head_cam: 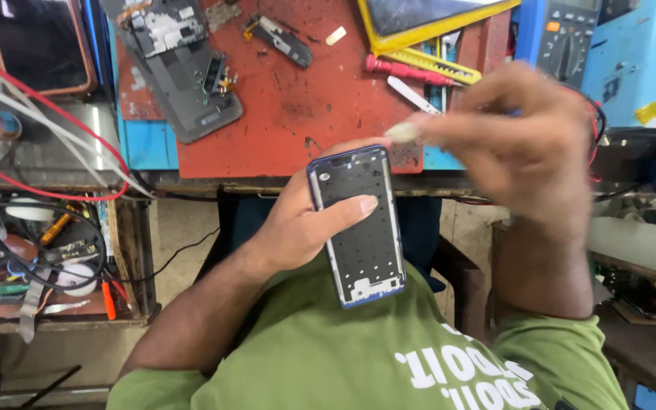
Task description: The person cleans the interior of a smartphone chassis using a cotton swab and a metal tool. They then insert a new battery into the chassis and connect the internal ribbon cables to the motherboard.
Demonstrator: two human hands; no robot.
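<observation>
Left hand (pixel 298 224) is wrapped around a bare phone frame (pixel 358 224), thumb pressed across its face, steadying it upright over the lap, just off the front edge of the red mat (pixel 298 99). Right hand (pixel 518 144) hovers beside the frame's top corner, fingers pinched shut on something small and pale (pixel 402 133) — too blurred to name. On the mat's far edge lie a grey phone back (pixel 184 76) and a red screwdriver (pixel 408 70). A meter (pixel 563 34) is cut off at the top.
</observation>
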